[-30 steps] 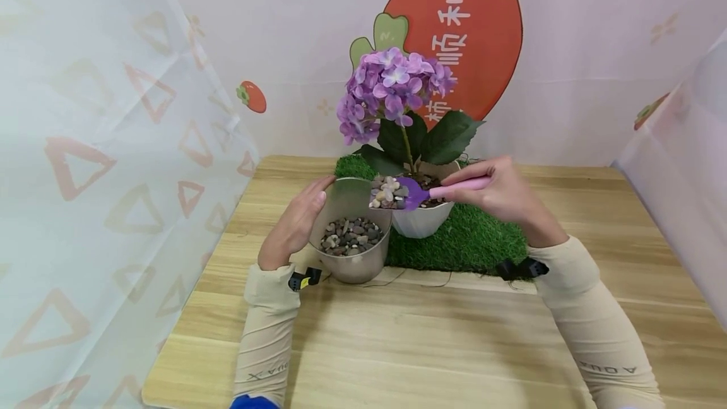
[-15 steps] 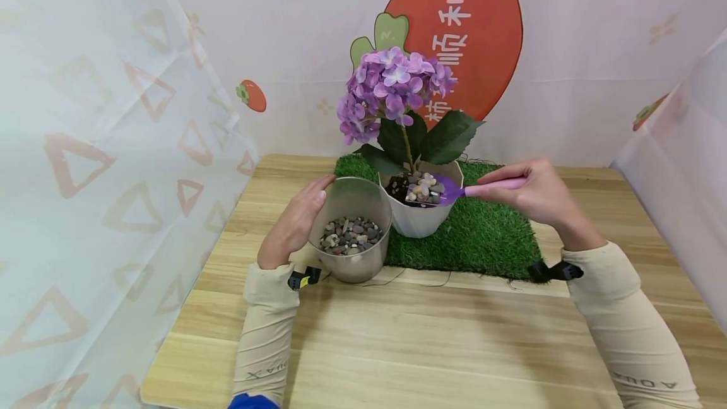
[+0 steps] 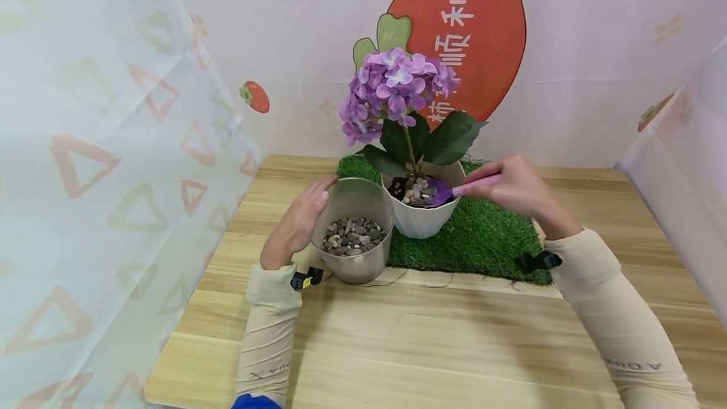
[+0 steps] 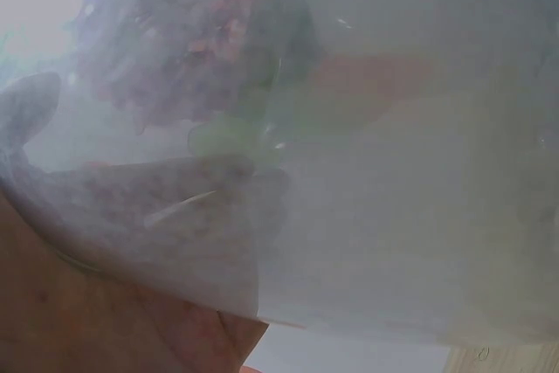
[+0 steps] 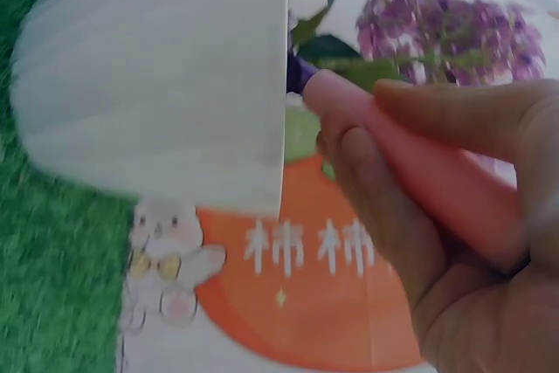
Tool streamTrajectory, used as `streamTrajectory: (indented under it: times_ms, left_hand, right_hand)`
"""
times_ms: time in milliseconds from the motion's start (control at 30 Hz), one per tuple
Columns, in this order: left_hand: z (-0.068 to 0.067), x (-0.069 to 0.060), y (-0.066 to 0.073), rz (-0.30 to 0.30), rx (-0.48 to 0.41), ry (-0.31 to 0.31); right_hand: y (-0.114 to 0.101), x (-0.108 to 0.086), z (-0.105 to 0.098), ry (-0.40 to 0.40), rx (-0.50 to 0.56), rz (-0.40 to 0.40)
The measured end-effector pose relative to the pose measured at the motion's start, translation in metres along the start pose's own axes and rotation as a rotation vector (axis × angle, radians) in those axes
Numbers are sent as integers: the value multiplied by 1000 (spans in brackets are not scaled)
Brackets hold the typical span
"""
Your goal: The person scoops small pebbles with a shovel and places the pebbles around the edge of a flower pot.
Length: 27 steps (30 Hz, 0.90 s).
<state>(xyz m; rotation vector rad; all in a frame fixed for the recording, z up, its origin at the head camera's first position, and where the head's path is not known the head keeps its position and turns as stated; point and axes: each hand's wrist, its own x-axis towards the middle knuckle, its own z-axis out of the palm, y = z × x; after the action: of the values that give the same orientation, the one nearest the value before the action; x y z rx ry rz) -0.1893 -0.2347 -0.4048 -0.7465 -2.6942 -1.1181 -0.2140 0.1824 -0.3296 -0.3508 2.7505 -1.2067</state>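
A pink-handled purple trowel (image 3: 442,192) reaches into the white flowerpot (image 3: 421,222)

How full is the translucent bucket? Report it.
Partly full: in the head view, pebbles cover the bottom of the translucent bucket, with bare inner wall above them.

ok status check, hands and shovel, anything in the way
Right hand gripping shovel, blade inside pot. Left hand against bucket. Pebbles at blade. Flower stem close behind, otherwise nothing seen blocking.

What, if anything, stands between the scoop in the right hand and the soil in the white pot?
Nothing visible: the right hand holds the scoop, its blade inside the pot, by the soil. The stem rises beyond the blade.
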Motion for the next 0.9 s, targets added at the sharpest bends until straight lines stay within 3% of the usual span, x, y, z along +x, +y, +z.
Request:
streamTrajectory:
  times_ms: [200, 333, 567, 733, 900]
  left_hand:
    - [-1, 0, -1, 5, -6, 1]
    - [-2, -1, 0, 0, -15, 6]
    - [-1, 4, 4, -6, -13, -17]
    - [-3, 5, 5, -7, -7, -19]
    - [-4, 3, 5, -20, -16, -11]
  right_hand:
    - [-23, 23, 24, 27, -63, -110]
    - [-30, 30, 26, 41, -90, -111]
    - [-24, 17, -1, -10, -125, -35]
    - [-23, 7, -21, -30, -181, -33]
    - [-33, 9, -24, -48, -249, -72]
